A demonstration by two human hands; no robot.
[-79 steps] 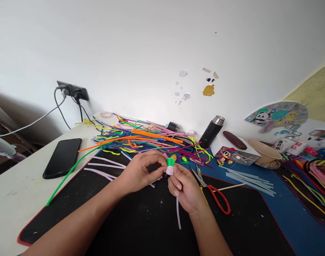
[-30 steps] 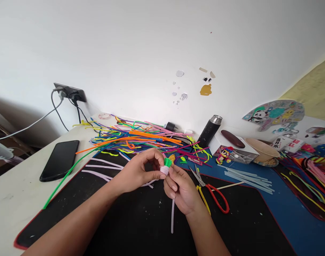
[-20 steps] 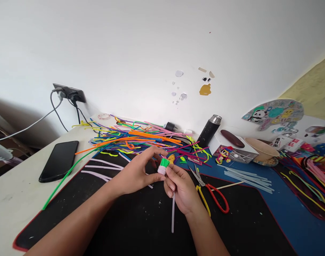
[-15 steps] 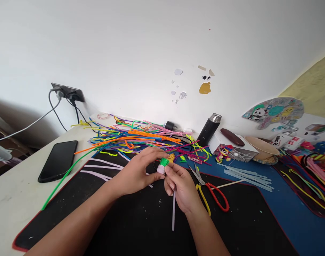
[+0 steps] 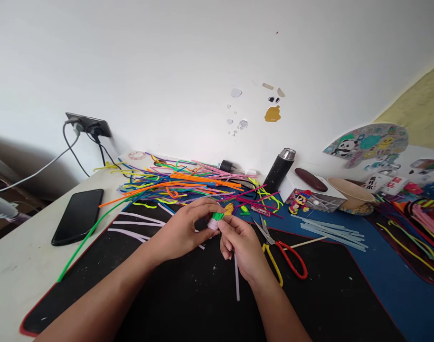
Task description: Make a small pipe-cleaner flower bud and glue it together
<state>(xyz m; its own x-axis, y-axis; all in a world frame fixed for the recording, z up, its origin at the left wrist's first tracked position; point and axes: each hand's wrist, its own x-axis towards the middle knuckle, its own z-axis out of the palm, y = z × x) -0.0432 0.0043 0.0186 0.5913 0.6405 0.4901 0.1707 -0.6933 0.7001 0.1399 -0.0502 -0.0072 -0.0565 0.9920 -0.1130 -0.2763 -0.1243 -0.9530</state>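
Observation:
Between the thumb and fingers of my left hand (image 5: pixel 188 228) is a small pipe-cleaner figure (image 5: pixel 218 216), green above with a lilac wrapped band below. My right hand (image 5: pixel 241 240) pinches a lilac pipe cleaner (image 5: pixel 237 280) against the band's right side; its loose tail hangs below the fingers. Both hands are closed over the black mat, fingertips nearly meeting. A yellow fuzzy piece (image 5: pixel 229 209) shows just behind the fingertips; whether it joins the figure I cannot tell. Open scissors (image 5: pixel 274 241) with red handles lie right of my right hand, beside a bent yellow pipe cleaner (image 5: pixel 274 266).
Colourful pipe cleaners (image 5: pixel 181 183) are heaped along the wall. A phone (image 5: pixel 78 216) lies left; a black flask (image 5: pixel 279 171) stands behind a white box (image 5: pixel 316 192). Pale glue sticks (image 5: pixel 333 232) and a wooden stick (image 5: pixel 306 243) lie right. Lilac pipe cleaners (image 5: pixel 138 223) rest on the black mat (image 5: pixel 174 299).
The hanging lilac tail has swung slightly to the right, and my right fingers have shifted a little on the band. My left hand keeps its grip; the view has shifted slightly.

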